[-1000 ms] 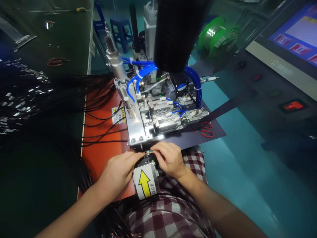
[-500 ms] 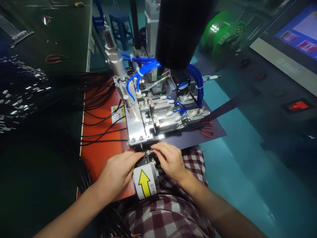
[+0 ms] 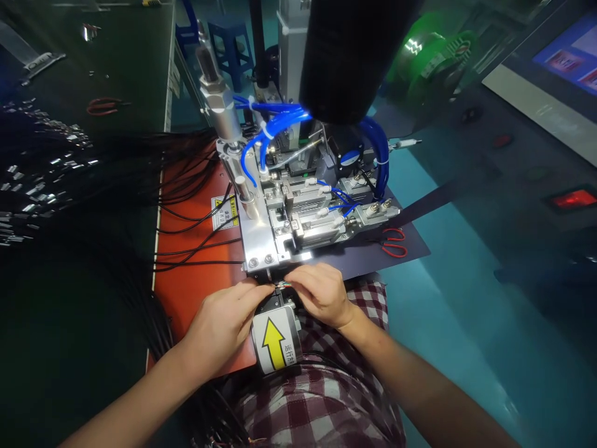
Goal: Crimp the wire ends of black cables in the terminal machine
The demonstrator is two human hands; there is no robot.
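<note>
Far left, a heap of black cables [image 3: 60, 186] with shiny tips, blurry, on the dark green desk [image 3: 135, 56]; red-handled pliers [image 3: 101, 106] lie behind it, near the desk edge. More cables run right over the orange-red base plate [image 3: 186, 292], some passing by a yellow-and-white warning label [image 3: 224, 213]. Left hand [image 3: 226, 314] above the plate's front part, thumb and index brought close together at the left end of thin coloured wires [image 3: 285, 284]; its exact hold is hidden, can't tell. Wires sit between the two hands, right in front of the metal machine [image 3: 259, 239], just behind a white cylinder [image 3: 276, 339] with a yellow arrow pointing away from the person. Blue tubes [image 3: 286, 118] arch over the machine, black column [image 3: 354, 56] above. Right hand [image 3: 321, 292]: thumb and index nearly closed, pinching the wires' right end, other fingers curled; checked cloth [image 3: 368, 298] below it. Further right, red-handled snips [image 3: 395, 242] on the dark plate [image 3: 364, 258], green spool [image 3: 422, 53] behind, then dark cabinet [image 3: 508, 186] with lit red switch [image 3: 574, 199] and blue screen [image 3: 571, 59].
</note>
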